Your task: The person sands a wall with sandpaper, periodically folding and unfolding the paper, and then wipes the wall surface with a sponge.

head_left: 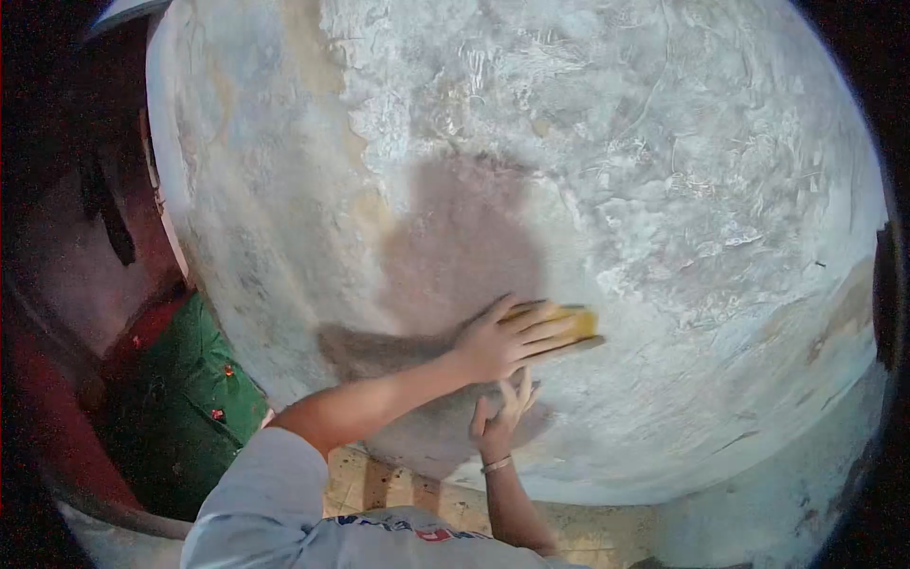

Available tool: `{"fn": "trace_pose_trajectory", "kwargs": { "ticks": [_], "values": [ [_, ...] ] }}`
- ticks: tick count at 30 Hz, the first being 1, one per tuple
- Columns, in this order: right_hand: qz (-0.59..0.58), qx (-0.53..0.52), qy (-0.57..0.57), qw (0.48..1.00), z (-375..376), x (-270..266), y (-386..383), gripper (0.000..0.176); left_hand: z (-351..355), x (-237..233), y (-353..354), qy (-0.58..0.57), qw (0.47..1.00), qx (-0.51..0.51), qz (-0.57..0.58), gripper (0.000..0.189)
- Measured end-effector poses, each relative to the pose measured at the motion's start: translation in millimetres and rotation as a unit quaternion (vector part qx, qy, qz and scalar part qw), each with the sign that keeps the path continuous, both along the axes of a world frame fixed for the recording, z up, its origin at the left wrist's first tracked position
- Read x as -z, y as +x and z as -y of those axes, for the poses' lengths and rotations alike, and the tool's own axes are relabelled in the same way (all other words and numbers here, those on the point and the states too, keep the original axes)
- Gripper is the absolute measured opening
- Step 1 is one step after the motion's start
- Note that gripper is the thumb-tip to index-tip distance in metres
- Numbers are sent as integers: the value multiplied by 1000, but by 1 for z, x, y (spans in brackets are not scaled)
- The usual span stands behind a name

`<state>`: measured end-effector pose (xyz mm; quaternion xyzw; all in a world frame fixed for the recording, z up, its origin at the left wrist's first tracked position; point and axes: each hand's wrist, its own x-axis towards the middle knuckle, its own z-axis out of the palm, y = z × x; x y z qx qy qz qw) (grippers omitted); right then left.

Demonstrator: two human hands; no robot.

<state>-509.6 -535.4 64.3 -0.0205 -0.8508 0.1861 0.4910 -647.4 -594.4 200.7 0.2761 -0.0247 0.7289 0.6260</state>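
My left hand (498, 343) reaches across from the left, its fingers laid over a flat yellow pad (582, 324) pressed to the rough wall (654, 228). Only the pad's right end and a strip along the top show; the fingers cover the rest. Just below, my right hand (505, 417) is raised with thumb and fingers apart, holding nothing. Its fingertips overlap the wall close under the left hand. A thin band (496, 465) circles the right wrist.
The wall has patchy grey-white plaster, flaking in its upper right part. A green cloth or sheet (204, 379) with small red bits lies at left, beside a dark red surface (71, 332). Tan floor tiles (346, 479) show below, near my body.
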Motion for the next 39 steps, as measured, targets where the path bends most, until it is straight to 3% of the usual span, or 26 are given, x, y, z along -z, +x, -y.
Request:
{"fn": "trace_pose_trajectory", "kwargs": {
  "ticks": [1,2,3,4,6,7,9,11,13,14,16,17,18,19,21,23,25,27,28,30,31,33,35,37,39],
  "values": [
    [-33,12,23,999,-4,14,6,46,4,27,1,-13,900,-252,-355,63],
    [-39,20,18,999,-8,20,12,47,13,24,-1,-16,643,-428,-635,63],
    [-39,31,13,999,-13,27,22,49,22,21,-3,-46,272,-562,-780,62],
    [-33,43,8,998,-19,33,37,52,34,-10,0,-59,-109,-586,-801,61],
    [-27,61,-11,998,-34,36,61,52,52,-80,-10,-123,-131,-614,-769,59],
    [-33,65,-14,997,-41,34,70,51,50,-121,-16,-133,-44,-732,-667,59],
    [-52,68,-23,996,-58,38,84,52,54,-201,-57,-102,-157,-818,-543,59],
    [-55,83,-45,994,-69,40,96,50,46,-236,-46,-217,-211,-801,-517,63],
    [-65,85,-73,992,-79,48,103,50,24,-244,-27,-320,-309,-708,-548,73],
    [-59,84,-73,992,-80,50,107,50,2,-224,-15,-219,-221,-769,-558,64],
    [-50,78,-68,993,-79,53,110,52,-41,-142,19,-119,-125,-774,-609,53],
    [-35,64,-66,995,-79,58,111,52,-55,-86,37,-124,-120,-728,-663,49],
    [-17,51,-68,996,-77,69,111,52,-62,-26,50,-151,-46,-654,-739,50],
    [3,37,-71,997,-76,81,115,52,-70,34,63,-96,-78,-661,-740,47],
    [46,-9,-62,997,-70,97,126,53,-58,148,83,-177,-7,-541,-822,49],
    [61,-39,-52,996,-63,102,144,52,-20,201,120,-214,142,-531,-807,52],
    [88,-67,-78,991,-63,119,171,50,17,236,152,-304,51,-489,-816,60],
    [142,-96,-131,977,-67,133,185,50,34,263,149,-395,416,-563,-594,53],
    [190,-113,-174,960,-68,142,193,50,42,278,149,-425,570,-554,-432,50],
    [241,-159,-246,925,-59,150,203,52,54,238,153,-408,753,-492,-157,44],
    [243,-186,-275,911,-50,148,198,53,62,215,151,-382,809,-446,-4,41],
    [207,-254,-303,895,-35,123,182,58,66,204,147,-381,772,-494,-122,36],
    [149,-298,-323,886,-18,82,161,61,66,179,156,-374,772,-495,-135,33],
    [108,-327,-383,857,-2,83,150,60,59,139,169,-361,813,-454,-49,33],
    [99,-328,-490,801,6,107,139,55,55,168,174,-373,791,-462,-148,35]
  ]
}}
